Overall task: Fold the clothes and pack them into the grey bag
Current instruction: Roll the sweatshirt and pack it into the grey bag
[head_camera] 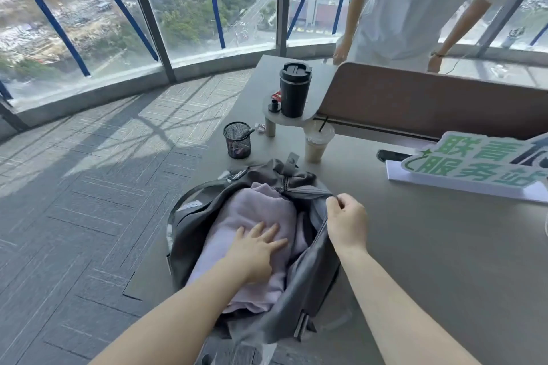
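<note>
Grey counter (444, 246); brown partition (430, 104) along its far edge; beyond it, floor-to-ceiling windows (89, 9); sunlit grey carpet floor (74, 187) left of the counter.

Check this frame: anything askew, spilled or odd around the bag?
Nothing spilled or damaged. The grey bag overhangs the table edge, while the left hand presses the lilac garment and the right hand pinches the zipper.

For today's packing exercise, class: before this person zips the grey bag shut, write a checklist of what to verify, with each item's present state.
1. Lilac garment inside grey bag: ok.
2. Left hand pressing garment flat: ok.
3. Right hand pinching bag's zipper edge: ok.
4. Fabric clear of zipper: not ok, lilac cloth bulges at the opening.
5. Iced drink clear of bag: ok, apart.
6. More clothes left unpacked: cannot tell.
</note>
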Motion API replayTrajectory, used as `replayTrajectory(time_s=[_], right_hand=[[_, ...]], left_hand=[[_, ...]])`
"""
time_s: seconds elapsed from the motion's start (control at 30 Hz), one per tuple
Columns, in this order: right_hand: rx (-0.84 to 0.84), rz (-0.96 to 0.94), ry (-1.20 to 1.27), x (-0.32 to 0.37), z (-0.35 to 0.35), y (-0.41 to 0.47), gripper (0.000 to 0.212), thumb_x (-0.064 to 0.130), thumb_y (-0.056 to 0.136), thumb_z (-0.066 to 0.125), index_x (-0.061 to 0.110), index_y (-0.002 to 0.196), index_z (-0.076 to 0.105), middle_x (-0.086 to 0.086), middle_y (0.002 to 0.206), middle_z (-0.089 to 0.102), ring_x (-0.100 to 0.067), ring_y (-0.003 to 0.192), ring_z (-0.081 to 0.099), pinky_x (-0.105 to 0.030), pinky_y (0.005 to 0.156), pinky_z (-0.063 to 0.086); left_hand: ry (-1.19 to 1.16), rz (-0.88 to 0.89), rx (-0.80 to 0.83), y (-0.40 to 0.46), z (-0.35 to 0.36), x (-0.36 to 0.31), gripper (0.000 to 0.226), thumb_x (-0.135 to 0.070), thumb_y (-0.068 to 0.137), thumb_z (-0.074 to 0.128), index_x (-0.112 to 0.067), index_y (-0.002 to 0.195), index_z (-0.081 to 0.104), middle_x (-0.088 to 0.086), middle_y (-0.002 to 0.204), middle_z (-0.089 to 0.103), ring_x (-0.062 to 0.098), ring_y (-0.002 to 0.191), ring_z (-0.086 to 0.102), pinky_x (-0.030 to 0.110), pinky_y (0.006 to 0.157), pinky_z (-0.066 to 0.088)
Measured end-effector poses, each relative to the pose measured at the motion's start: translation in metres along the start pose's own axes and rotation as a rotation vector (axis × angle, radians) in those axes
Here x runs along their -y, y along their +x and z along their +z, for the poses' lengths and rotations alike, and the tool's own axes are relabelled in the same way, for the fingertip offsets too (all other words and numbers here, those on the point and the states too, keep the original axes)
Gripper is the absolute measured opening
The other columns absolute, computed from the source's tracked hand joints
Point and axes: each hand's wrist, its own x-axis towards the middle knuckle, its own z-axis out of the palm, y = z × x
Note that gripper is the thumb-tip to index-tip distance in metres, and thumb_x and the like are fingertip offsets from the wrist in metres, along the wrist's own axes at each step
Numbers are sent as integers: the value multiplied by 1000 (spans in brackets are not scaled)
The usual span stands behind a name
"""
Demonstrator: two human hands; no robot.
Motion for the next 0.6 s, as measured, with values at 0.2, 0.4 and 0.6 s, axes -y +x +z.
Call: replayTrajectory(time_s=[0.2, 0.4, 0.6], right_hand=[[326, -32, -586, -17, -12, 1, 9, 27, 90, 50, 21, 89, 57, -3, 89, 67, -30, 83, 56, -32, 62, 37], [262, -263, -159, 17, 2, -11, 29, 29, 94, 57, 19, 69, 45, 3, 62, 54, -24, 67, 50, -40, 62, 40], [218, -118, -322, -3, -10, -2, 16, 31, 89, 56, 18, 80, 55, 3, 71, 60, -30, 76, 56, -38, 65, 45]], left_hand=[[-210, -270, -113, -2, -14, 37, 80, -56, 83, 57, -53, 148, 12, -7, 163, -12, 27, 150, -6, 58, 115, 7], [-153, -200, -51, 5, 8, -4, 90, -61, 81, 58, -54, 148, -1, -9, 161, -19, 47, 143, 8, 55, 114, 21], [-207, -154, -49, 15, 8, 0, 59, -58, 95, 37, -51, 149, 13, -11, 163, -6, 47, 142, 16, 51, 115, 22]])
